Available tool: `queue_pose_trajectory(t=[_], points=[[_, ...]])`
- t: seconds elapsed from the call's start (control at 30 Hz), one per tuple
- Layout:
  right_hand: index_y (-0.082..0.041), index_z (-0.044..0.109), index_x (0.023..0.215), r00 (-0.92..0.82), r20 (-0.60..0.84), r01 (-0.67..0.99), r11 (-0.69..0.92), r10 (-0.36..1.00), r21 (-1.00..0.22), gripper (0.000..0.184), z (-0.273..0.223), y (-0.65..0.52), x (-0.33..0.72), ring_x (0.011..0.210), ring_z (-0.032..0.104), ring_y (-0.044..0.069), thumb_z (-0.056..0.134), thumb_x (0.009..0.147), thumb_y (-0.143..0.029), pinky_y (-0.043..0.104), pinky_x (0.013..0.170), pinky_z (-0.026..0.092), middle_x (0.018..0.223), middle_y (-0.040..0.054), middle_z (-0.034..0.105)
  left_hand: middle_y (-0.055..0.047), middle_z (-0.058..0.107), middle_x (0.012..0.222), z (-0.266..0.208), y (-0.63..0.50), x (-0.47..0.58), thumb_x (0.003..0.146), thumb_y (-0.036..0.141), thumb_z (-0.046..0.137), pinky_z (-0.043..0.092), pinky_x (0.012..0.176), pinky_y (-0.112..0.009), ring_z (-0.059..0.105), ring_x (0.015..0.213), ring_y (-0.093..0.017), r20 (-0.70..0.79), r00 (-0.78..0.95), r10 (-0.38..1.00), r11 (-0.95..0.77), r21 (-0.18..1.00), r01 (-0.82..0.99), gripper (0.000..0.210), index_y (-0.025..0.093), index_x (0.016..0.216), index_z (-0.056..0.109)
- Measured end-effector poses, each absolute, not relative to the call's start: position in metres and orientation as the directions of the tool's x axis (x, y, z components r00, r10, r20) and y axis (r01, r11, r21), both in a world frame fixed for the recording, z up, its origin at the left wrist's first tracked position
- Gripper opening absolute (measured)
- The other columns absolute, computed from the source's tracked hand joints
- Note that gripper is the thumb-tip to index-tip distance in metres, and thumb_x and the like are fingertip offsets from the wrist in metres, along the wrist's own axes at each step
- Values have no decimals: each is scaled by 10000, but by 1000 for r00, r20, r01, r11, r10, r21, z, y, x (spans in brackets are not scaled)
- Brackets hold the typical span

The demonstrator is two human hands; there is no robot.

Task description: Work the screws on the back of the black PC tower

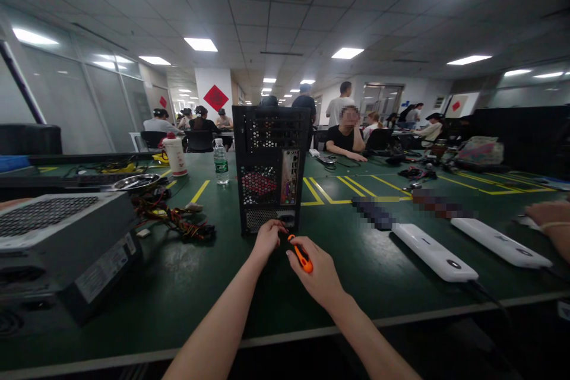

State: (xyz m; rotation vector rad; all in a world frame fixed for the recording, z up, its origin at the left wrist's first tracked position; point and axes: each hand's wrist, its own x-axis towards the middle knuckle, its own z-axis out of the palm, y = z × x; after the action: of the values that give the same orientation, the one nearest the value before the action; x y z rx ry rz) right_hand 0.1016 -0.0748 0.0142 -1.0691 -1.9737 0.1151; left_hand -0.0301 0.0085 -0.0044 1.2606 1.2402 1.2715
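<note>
A black computer case [267, 158] stands upright on the green table, its rear panel facing me. Low on that panel is the perforated end of a power supply [262, 221]. My right hand [318, 267] is closed round the orange and black handle of a screwdriver [303, 258], whose tip points toward the case's lower edge. Just left of it, my left hand [267, 241] reaches to the same lower edge, fingers pinched near the screwdriver's tip. Whatever those fingertips hold is too small to make out.
Stacked power supplies [89, 255] with bundled cables [178, 219] sit at left, near a metal dish [136, 181]. A water bottle [220, 162] and a white flask [174, 154] stand behind. White devices [436, 252] lie at right, and another person's hand [550, 217] is at the right edge.
</note>
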Motion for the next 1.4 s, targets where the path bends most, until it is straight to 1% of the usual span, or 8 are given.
queue_pose_trajectory(t=[0.13, 0.27, 0.37, 0.53, 0.8, 1.07, 1.4], points=[[-201, 503, 900, -232, 680, 631, 640, 695, -439, 165, 14, -77, 106, 741, 543, 142, 429, 760, -246, 266, 677, 419, 845, 28, 572, -45, 599, 734, -4, 8, -30, 689, 123, 325, 215, 304, -180, 342, 292, -25, 58, -30, 998, -57, 997, 45, 218, 121, 810, 506], [-197, 505, 838, -106, 692, 643, 580, 714, -500, 127, 14, -77, 114, 656, 537, 125, 415, 758, -238, 247, 628, 414, 751, 9, 568, -50, 604, 757, -6, 7, -31, 703, 137, 339, 223, 312, -165, 352, 311, -20, 50, -19, 999, -49, 997, 58, 219, 120, 857, 494], [-195, 504, 831, -42, 704, 627, 568, 708, -533, 131, 15, -75, 119, 645, 536, 123, 404, 762, -244, 244, 619, 414, 747, 10, 566, -54, 609, 775, -6, 6, -31, 708, 147, 354, 231, 319, -160, 356, 320, -17, 45, -13, 999, -44, 998, 53, 221, 123, 881, 489], [-198, 497, 839, -72, 695, 608, 584, 715, -538, 126, 15, -74, 119, 674, 541, 130, 404, 767, -243, 251, 637, 417, 765, 13, 566, -53, 612, 781, -5, 5, -30, 698, 151, 377, 236, 318, -162, 352, 316, -17, 36, -14, 999, -34, 997, 66, 210, 126, 879, 480], [-199, 503, 846, -55, 693, 626, 566, 719, -537, 135, 15, -73, 119, 735, 551, 138, 407, 763, -244, 261, 668, 417, 807, 15, 576, -54, 609, 788, -5, 3, -29, 703, 155, 365, 227, 313, -158, 350, 321, -16, 36, -19, 999, -35, 996, 79, 235, 128, 910, 473], [-199, 498, 836, -58, 694, 612, 574, 718, -543, 119, 15, -73, 120, 700, 544, 128, 412, 764, -239, 250, 651, 411, 787, 9, 569, -56, 605, 781, -8, 3, -29, 704, 154, 359, 222, 313, -170, 341, 313, -22, 52, -14, 999, -51, 996, 69, 260, 122, 937, 470], [-200, 495, 841, -83, 681, 636, 565, 727, -525, 122, 15, -73, 119, 690, 534, 133, 409, 768, -245, 253, 640, 400, 778, 9, 560, -55, 606, 779, -11, 5, -30, 708, 171, 371, 246, 327, -164, 360, 330, -22, 79, -9, 997, -78, 994, 74, 226, 130, 908, 470]])
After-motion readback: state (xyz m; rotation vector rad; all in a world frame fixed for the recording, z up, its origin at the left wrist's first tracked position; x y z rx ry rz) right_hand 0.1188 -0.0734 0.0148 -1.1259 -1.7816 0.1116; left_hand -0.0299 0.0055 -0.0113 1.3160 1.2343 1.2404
